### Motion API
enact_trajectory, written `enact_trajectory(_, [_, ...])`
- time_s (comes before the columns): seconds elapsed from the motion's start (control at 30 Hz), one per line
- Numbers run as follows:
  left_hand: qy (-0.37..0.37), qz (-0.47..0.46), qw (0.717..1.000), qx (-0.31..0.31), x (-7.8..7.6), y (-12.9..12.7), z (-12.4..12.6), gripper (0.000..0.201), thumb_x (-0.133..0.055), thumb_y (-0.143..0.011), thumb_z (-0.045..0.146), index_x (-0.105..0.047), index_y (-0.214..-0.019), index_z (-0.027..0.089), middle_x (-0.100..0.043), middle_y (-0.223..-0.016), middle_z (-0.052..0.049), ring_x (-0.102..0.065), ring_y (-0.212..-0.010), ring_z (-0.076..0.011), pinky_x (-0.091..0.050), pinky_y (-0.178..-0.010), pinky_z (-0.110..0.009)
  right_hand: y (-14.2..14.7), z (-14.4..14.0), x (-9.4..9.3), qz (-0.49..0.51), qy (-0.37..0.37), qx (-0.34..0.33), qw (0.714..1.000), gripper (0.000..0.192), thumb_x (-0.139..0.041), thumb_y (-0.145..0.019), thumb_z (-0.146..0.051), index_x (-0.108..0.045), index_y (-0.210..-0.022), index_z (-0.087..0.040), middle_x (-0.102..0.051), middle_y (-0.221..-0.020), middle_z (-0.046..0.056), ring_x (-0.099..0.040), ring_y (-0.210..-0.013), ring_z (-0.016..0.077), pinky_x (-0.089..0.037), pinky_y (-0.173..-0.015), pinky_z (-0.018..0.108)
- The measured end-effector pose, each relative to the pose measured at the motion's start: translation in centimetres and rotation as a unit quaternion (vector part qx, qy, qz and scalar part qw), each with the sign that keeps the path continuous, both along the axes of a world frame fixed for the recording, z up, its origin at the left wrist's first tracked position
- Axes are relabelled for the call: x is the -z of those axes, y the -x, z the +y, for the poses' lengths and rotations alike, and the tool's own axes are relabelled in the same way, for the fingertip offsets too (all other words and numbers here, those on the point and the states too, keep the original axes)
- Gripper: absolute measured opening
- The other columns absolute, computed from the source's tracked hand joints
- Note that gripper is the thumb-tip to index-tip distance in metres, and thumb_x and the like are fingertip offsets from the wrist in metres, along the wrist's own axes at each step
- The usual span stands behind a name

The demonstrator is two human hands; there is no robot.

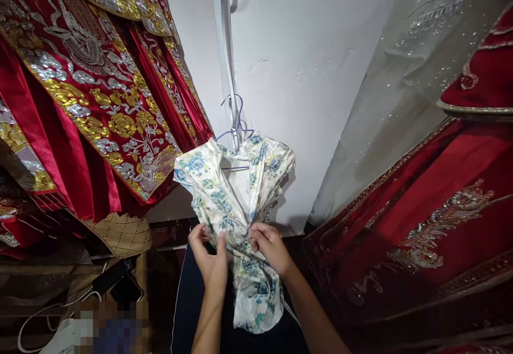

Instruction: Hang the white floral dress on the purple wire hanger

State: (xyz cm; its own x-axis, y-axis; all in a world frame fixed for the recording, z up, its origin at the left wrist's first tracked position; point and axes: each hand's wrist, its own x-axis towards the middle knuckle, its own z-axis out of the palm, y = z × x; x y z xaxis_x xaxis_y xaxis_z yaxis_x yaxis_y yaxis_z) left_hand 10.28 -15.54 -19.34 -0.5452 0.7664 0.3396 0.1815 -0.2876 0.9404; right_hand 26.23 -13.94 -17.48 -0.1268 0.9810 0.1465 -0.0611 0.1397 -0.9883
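Observation:
A white floral blouse (224, 199) with blue and green flowers hangs on a thin purple hanger (240, 116). Its V neckline lies open, and the lower part bunches at the waist. My right hand (269, 244) pinches the blouse fabric at the bottom of the neckline. Beside the other edge of the waist is my left hand (210, 258), thumb and fingers spread apart and slightly blurred. Whether its fingertips touch the cloth is hard to make out.
Red embroidered garments (120, 113) hang on the left. Sparkly white tulle (372, 102) and dark red embroidered cloth (441, 225) are on the right. A white metal strip (226, 49) runs down the pale wall (304, 33). A black device (114, 274) and white cable (44, 308) lie lower left.

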Motion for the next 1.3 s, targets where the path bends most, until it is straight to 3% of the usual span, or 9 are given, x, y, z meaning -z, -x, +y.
enact_trajectory(0.13, [0.066, -0.005, 0.963, 0.262, 0.7, -3.2, -0.6, 0.016, -0.063, -0.087, 0.031, -0.064, -0.1, 0.022, -0.062, -0.094, -0.004, -0.06, -0.092, -0.0211, -0.045, -0.083, -0.028, 0.9, -0.6, -0.1, 0.0, 0.032, -0.041, 0.999, 0.023, -0.056, -0.083, -0.03, -0.061, -0.064, -0.018, -0.05, -0.043, -0.004, -0.044, -0.04, 0.0106, -0.032, -0.048, 0.024])
enact_trajectory(0.27, [0.097, 0.043, 0.953, 0.285, 1.0, -4.0, -0.4, 0.02, -0.057, -0.092, 0.035, -0.053, -0.08, 0.02, -0.049, -0.071, 0.002, -0.049, -0.07, -0.0154, -0.037, -0.066, -0.024, -1.0, -0.4, -1.0, -0.03, 0.054, -0.075, 0.995, 0.026, -0.051, -0.084, -0.027, -0.067, -0.067, -0.017, -0.054, -0.041, -0.003, -0.044, -0.038, 0.011, -0.032, -0.047, 0.024])
enact_trajectory(0.37, [0.094, 0.079, 0.947, 0.298, 0.8, -3.9, -0.5, 0.028, -0.056, -0.093, 0.043, -0.051, -0.077, 0.02, -0.047, -0.069, 0.002, -0.045, -0.066, -0.0138, -0.034, -0.063, -0.024, -2.8, 1.4, -2.9, -0.009, 0.065, -0.012, 0.998, 0.025, -0.053, -0.083, -0.03, -0.07, -0.07, -0.017, -0.052, -0.041, -0.004, -0.039, -0.039, 0.0101, -0.03, -0.046, 0.024])
enact_trajectory(0.7, [0.134, 0.128, 0.913, 0.362, 0.4, -4.4, -1.3, 0.032, -0.057, -0.092, 0.042, -0.044, -0.071, 0.021, -0.042, -0.058, 0.003, -0.042, -0.056, -0.0133, -0.029, -0.056, -0.025, -2.8, 9.2, -16.2, 0.198, -0.102, 0.074, 0.972, 0.023, -0.065, -0.08, -0.035, -0.07, -0.083, -0.013, -0.043, -0.049, -0.006, -0.031, -0.043, 0.0065, -0.022, -0.042, 0.023])
enact_trajectory(0.8, [0.125, 0.174, 0.896, 0.388, -2.7, -3.3, -1.0, 0.025, -0.059, -0.091, 0.038, -0.055, -0.074, 0.02, -0.053, -0.063, 0.001, -0.048, -0.059, -0.0148, -0.033, -0.058, -0.026, -1.9, 8.0, -16.0, 0.153, -0.141, 0.099, 0.973, 0.022, -0.061, -0.084, -0.035, -0.07, -0.083, -0.015, -0.048, -0.05, -0.005, -0.038, -0.044, 0.0076, -0.026, -0.043, 0.022])
enact_trajectory(0.9, [0.04, 0.165, 0.913, 0.371, -8.5, -2.0, 0.7, 0.019, -0.061, -0.091, 0.035, -0.068, -0.102, 0.022, -0.067, -0.083, -0.003, -0.059, -0.074, -0.0178, -0.041, -0.068, -0.027, -1.2, 6.3, -15.0, 0.073, -0.16, 0.086, 0.981, 0.022, -0.057, -0.086, -0.033, -0.07, -0.08, -0.016, -0.053, -0.05, -0.004, -0.043, -0.045, 0.0089, -0.03, -0.046, 0.022])
enact_trajectory(1.07, [-0.166, 0.196, 0.931, 0.261, -17.8, -1.4, 5.1, 0.037, -0.059, -0.095, 0.033, -0.06, -0.131, 0.025, -0.066, -0.093, -0.003, -0.059, -0.079, -0.0172, -0.044, -0.075, -0.028, -1.2, 4.4, -16.5, -0.006, -0.183, 0.035, 0.983, 0.022, -0.055, -0.086, -0.027, -0.071, -0.077, -0.015, -0.053, -0.047, -0.004, -0.046, -0.044, 0.0095, -0.033, -0.048, 0.022])
enact_trajectory(1.2, [-0.233, 0.323, 0.891, 0.218, -20.2, -2.5, 7.3, 0.015, -0.054, -0.098, 0.029, -0.066, -0.099, 0.019, -0.063, -0.094, -0.005, -0.057, -0.082, -0.0169, -0.043, -0.078, -0.028, -1.4, 4.7, -17.4, -0.039, -0.224, 0.056, 0.972, 0.021, -0.054, -0.087, -0.026, -0.07, -0.077, -0.016, -0.051, -0.047, -0.004, -0.042, -0.044, 0.0089, -0.03, -0.046, 0.023])
enact_trajectory(1.3, [-0.249, 0.361, 0.878, 0.192, -20.3, -2.7, 8.0, 0.015, -0.052, -0.099, 0.027, -0.06, -0.092, 0.018, -0.061, -0.09, -0.005, -0.057, -0.085, -0.0175, -0.042, -0.079, -0.029, -1.5, 6.6, -15.5, -0.06, -0.221, 0.101, 0.968, 0.021, -0.055, -0.085, -0.027, -0.068, -0.073, -0.016, -0.049, -0.049, -0.004, -0.038, -0.044, 0.0091, -0.026, -0.045, 0.024])
